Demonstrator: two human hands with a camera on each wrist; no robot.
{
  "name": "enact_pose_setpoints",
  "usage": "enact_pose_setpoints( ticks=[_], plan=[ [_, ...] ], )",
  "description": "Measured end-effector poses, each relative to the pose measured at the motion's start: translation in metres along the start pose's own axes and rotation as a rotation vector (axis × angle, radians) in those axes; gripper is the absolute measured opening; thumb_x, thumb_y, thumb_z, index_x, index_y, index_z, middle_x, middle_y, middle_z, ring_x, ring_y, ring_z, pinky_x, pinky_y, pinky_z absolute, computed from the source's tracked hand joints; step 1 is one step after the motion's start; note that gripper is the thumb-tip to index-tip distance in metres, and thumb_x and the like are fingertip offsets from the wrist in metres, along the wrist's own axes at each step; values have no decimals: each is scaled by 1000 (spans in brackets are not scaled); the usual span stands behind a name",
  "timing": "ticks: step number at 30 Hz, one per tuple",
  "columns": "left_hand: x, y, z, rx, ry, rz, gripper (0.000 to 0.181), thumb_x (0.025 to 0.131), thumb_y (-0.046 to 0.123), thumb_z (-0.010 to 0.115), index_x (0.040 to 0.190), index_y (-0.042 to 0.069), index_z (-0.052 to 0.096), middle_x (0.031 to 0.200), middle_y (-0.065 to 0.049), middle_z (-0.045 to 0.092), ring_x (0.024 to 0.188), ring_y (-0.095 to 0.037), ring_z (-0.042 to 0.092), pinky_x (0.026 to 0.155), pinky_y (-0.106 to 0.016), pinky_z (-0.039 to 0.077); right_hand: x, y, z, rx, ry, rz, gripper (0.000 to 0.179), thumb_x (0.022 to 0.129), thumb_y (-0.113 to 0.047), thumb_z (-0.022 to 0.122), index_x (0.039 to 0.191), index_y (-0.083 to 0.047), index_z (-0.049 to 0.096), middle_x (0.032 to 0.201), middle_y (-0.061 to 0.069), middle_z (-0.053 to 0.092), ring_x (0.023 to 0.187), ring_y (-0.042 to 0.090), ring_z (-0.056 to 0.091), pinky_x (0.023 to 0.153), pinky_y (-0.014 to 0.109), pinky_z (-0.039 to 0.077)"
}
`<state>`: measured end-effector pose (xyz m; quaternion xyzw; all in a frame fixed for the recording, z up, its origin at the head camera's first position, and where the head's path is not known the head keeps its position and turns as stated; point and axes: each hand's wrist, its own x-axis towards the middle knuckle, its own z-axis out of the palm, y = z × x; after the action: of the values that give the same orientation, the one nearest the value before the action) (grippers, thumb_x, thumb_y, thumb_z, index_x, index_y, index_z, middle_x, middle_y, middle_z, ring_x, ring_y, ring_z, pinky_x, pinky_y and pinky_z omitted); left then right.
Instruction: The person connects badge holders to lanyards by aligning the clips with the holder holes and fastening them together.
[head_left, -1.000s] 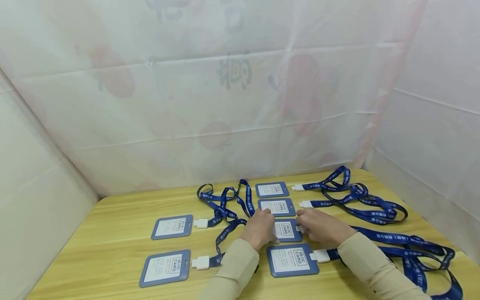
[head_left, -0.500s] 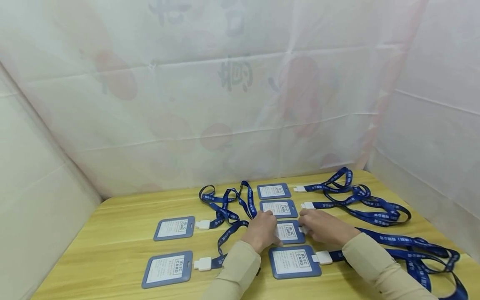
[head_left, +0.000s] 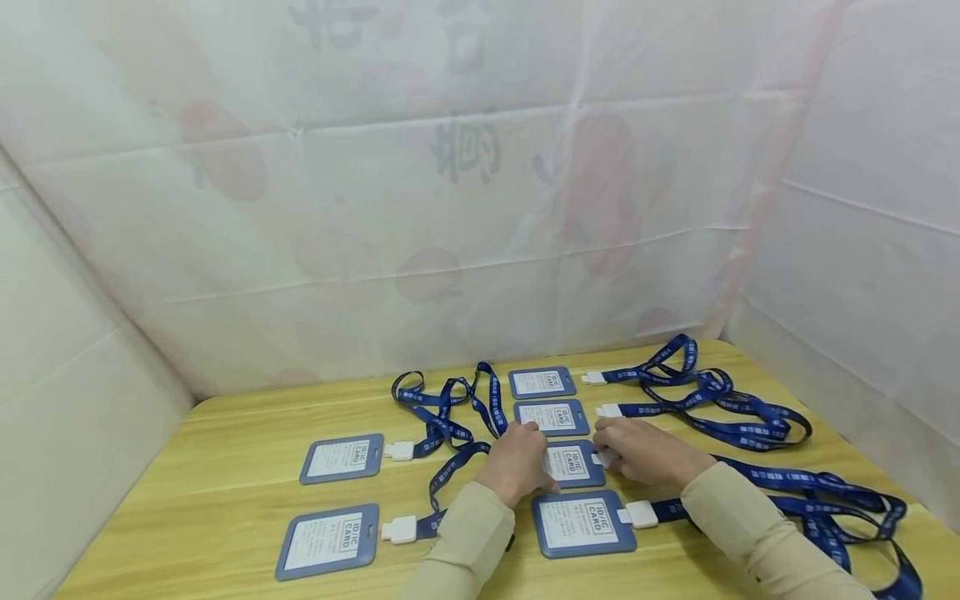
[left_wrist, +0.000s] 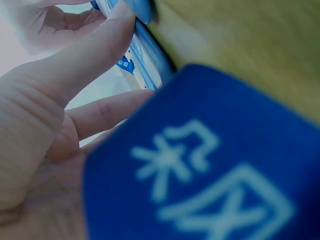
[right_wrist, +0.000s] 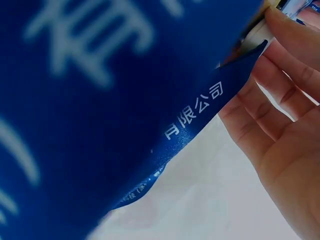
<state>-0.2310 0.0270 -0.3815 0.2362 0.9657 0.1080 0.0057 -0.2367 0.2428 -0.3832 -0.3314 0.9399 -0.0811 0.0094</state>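
Nearest in the right-hand column, an ID holder (head_left: 583,523) is lying clipped. Just beyond, the left hand (head_left: 516,461) is pinching the second holder (head_left: 576,463), the right hand (head_left: 647,451) its white clip (head_left: 597,458), both keeping their earlier places. Farther back, another holder (head_left: 551,417) is lying unclipped.

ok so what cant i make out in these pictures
- Head: left edge of the card holder between the hands, behind the left hand.
- Head: most of its white clip, behind the right hand.
- Head: small print on the cards, too tiny.
- Left wrist: full lettering on the near strap, blurred and cut off below.
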Motion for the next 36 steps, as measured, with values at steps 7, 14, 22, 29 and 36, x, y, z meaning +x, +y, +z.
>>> enact_pose_setpoints(
  ticks=[7,14,22,29,36],
  plan=[
    [-1,-1,-1,-11,3,3,49,67,37,96,99,4,78,99,-5,68,88,-21,60,83,-30,56,-1,-2,0,36,-2,21,18,86,4,74,99,-8,75,85,-11,52,74,6,47,66,26,50],
    [-1,-1,0,-25,5,-1,47,67,36,96,97,4,77,97,-5,67,85,-20,57,81,-29,55,-1,-4,-1,52,-3,34,17,86,4,73,98,-8,75,86,-11,53,74,7,48,67,27,50],
    [0,1,-1,-14,-2,7,47,68,36,96,98,5,77,98,-5,68,87,-20,60,82,-29,56,-1,-1,1,27,-2,42,16,86,4,73,98,-7,75,86,-10,53,74,7,48,67,27,51],
    [2,4,-4,42,-69,21,43,72,37,93,99,7,79,112,-8,67,97,-23,61,84,-33,57,0,-3,-1,14,-18,50,17,85,3,75,100,-7,75,86,-11,53,74,7,49,68,27,52],
    [2,4,-5,61,-85,18,44,73,39,92,101,9,79,113,-8,66,94,-22,58,83,-33,57,2,-7,-3,6,-31,54,20,84,3,77,102,-6,75,89,-9,57,76,8,51,72,31,55]
  ],
)
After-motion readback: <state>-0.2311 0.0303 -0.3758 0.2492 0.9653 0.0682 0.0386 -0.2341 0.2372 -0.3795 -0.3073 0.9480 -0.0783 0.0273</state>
